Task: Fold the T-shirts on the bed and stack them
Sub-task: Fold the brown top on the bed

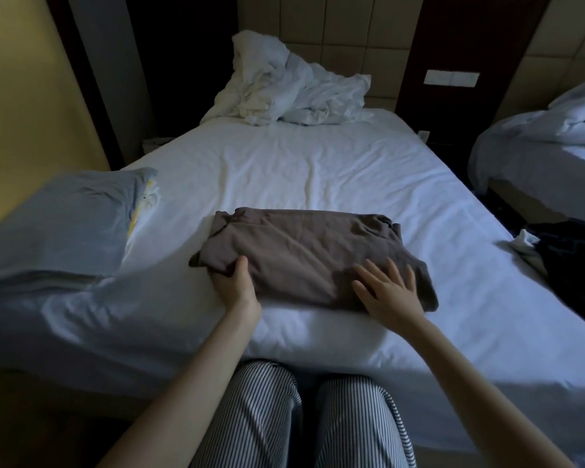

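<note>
T-shirt, brown, folded to a rough rectangle, lying on the bed near its front edge. Step in hand, as judged: squaring the fold, best done by keeping the layers pressed flat while the bunched left corner is tucked even. Left hand pinches the near-left corner, thumb on top; right hand lies flat on the near-right part, fingers spread wide.

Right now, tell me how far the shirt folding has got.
Done: the brown T-shirt lies folded into a rough rectangle near the front edge of the bed. In hand: the left hand pinches its near-left corner while the right hand lies flat on its near-right part. Left: the dark clothes heaped at the bed's right edge look unfolded, and no stack shows yet.
</note>
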`<state>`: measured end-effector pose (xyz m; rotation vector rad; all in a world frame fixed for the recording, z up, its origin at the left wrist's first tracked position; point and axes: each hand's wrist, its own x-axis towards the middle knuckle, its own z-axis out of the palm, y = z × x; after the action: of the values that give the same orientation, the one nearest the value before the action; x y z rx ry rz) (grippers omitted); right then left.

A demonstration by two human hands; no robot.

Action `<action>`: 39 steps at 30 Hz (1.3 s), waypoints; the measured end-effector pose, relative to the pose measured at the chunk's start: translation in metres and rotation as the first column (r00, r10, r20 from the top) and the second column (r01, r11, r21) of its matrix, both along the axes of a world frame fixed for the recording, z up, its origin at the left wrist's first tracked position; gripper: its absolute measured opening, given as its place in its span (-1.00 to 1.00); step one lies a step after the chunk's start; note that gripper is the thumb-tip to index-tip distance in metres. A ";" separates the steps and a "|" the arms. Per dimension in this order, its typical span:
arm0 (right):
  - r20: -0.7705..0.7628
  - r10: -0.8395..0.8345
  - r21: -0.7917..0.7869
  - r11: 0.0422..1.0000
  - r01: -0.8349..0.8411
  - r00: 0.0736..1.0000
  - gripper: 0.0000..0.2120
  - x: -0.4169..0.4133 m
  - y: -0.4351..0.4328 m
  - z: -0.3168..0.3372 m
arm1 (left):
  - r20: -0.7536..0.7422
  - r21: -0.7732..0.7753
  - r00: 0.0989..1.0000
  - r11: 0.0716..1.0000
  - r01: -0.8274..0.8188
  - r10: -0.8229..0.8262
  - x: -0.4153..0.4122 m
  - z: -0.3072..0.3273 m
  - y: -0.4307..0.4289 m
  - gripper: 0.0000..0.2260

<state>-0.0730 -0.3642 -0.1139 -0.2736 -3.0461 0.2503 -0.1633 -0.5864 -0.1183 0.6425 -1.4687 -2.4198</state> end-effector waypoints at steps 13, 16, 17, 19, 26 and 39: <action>-0.149 -0.388 -0.825 0.556 0.103 0.909 -0.69 0.042 0.084 -0.003 | 0.060 -0.991 0.575 -0.119 -0.066 -0.816 0.026 0.030 0.132 -0.61; -0.126 -0.442 -0.853 0.505 0.130 0.888 -0.64 0.045 0.081 -0.006 | 0.231 -0.923 0.475 -0.346 -0.170 -0.849 0.041 0.009 0.145 -0.68; -0.132 -0.460 -0.846 0.514 0.142 0.878 -0.63 0.044 0.080 -0.008 | 0.220 -0.913 0.468 -0.350 -0.211 -0.856 0.042 0.003 0.145 -0.67; -0.130 -0.463 -0.808 0.563 0.177 0.877 -0.64 0.043 0.076 -0.010 | 0.180 -0.907 0.463 -0.328 -0.262 -0.868 0.039 -0.005 0.141 -0.69; -0.179 -0.520 -0.937 0.348 0.016 0.835 -0.63 0.030 0.060 0.010 | 0.014 -0.928 0.446 -0.178 -0.328 -0.895 0.038 0.010 0.132 -0.69; -0.017 -0.489 -0.747 0.586 0.314 0.872 -0.61 0.031 0.085 -0.018 | 0.205 -0.852 0.502 -0.406 -0.331 -0.840 0.027 -0.003 0.072 -0.50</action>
<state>-0.0422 -0.2793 -0.1316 -0.9020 -2.3883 1.3536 -0.1359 -0.5143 -0.1215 -1.3956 -2.4963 -0.1680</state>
